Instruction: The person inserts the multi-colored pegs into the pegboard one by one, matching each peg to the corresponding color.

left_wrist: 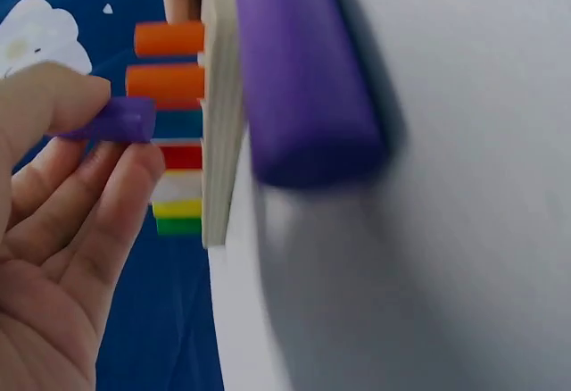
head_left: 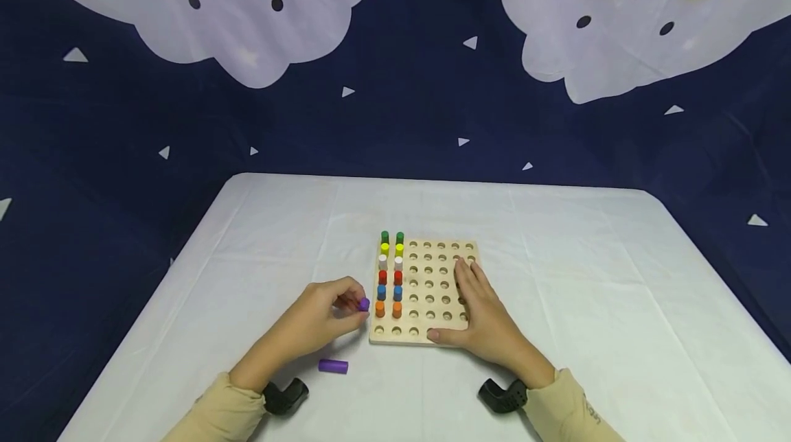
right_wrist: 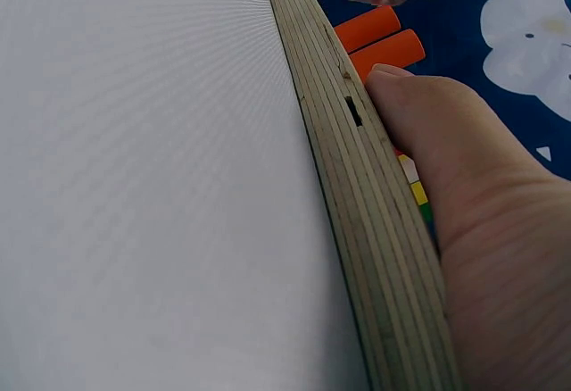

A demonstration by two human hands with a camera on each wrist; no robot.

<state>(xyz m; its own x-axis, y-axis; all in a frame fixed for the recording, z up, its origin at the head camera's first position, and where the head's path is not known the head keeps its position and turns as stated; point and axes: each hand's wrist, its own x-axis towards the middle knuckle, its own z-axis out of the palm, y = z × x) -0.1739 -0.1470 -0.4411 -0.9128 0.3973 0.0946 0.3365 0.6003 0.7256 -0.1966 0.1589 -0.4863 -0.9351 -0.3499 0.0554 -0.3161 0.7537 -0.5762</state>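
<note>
My left hand (head_left: 318,315) pinches a purple peg (left_wrist: 125,120) between thumb and fingers, just off the left edge of a wooden pegboard (head_left: 426,337). The peg is in the air, apart from the board. Spread over the board's right side, my right hand (head_left: 488,322) rests with fairly straight fingers, its thumb (right_wrist: 419,110) lying along the near edge. Pairs of pegs stand upright in the two left columns: green (head_left: 399,237), yellow (head_left: 399,249), white (head_left: 398,263), red (head_left: 398,278), blue (head_left: 397,293) and orange (head_left: 397,309). The nearest row shows bare holes.
A second purple peg (head_left: 334,366) lies on its side on the white-covered table (head_left: 587,277), left of the board and close to my left wrist. A dark blue cloth (head_left: 408,126) with clouds hangs behind the table. Each wrist wears a black camera mount (head_left: 285,397).
</note>
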